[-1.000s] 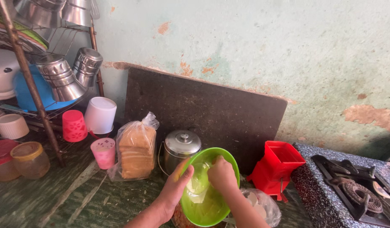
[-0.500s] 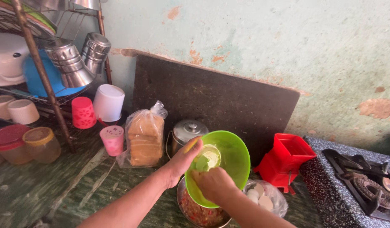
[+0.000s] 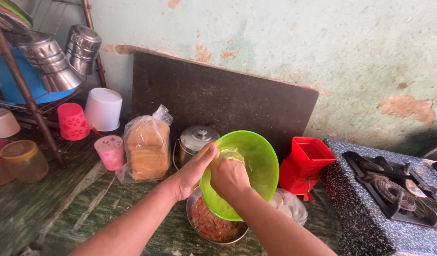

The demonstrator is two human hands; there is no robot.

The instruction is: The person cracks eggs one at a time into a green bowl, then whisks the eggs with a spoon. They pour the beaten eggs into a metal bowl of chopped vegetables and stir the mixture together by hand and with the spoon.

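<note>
My left hand [image 3: 192, 173] grips the rim of a green plastic bowl [image 3: 256, 161] and holds it tilted steeply over a steel bowl [image 3: 199, 232] of chopped red and green mix. My right hand [image 3: 228, 176] is inside the green bowl, fingers pressed against its pale wet contents near the upper wall. Whether it holds anything I cannot tell. The steel bowl sits on the dark green counter directly under the green bowl's lower edge.
A bagged bread loaf [image 3: 146, 149], a lidded steel pot [image 3: 194, 141], pink cups [image 3: 109, 151] and a white cup [image 3: 103, 109] stand at the left. A red plastic device [image 3: 304, 166] and a bag of eggs [image 3: 289, 206] lie right. A gas stove [image 3: 393, 189] sits at far right.
My right hand moved up inside the green bowl from its lower rim to its upper wall. The view shifted slightly left and down. My left hand kept its hold on the tilted bowl.
</note>
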